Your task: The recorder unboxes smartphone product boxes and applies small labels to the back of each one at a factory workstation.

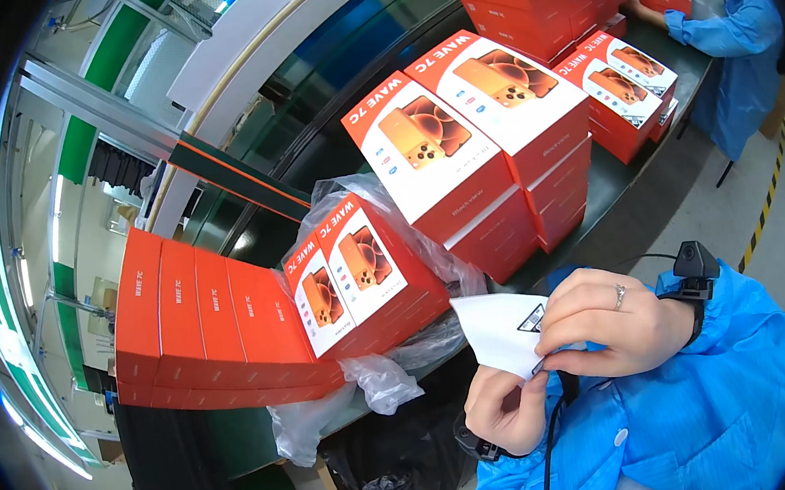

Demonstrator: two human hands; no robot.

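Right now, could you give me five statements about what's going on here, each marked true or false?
1. The left hand and right hand both hold a white sheet. True.
2. The right hand wears a ring. True.
3. The person is dressed in yellow. False: the right sleeve is blue.
4. Nobody else is in view. False: a co-worker is at upper right.
5. Crumpled clear plastic lies by the red boxes. True.

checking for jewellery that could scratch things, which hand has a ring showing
The right hand: a silver-coloured ring sits on one of its fingers, while none shows on the left hand. Both pinch the white sheet.
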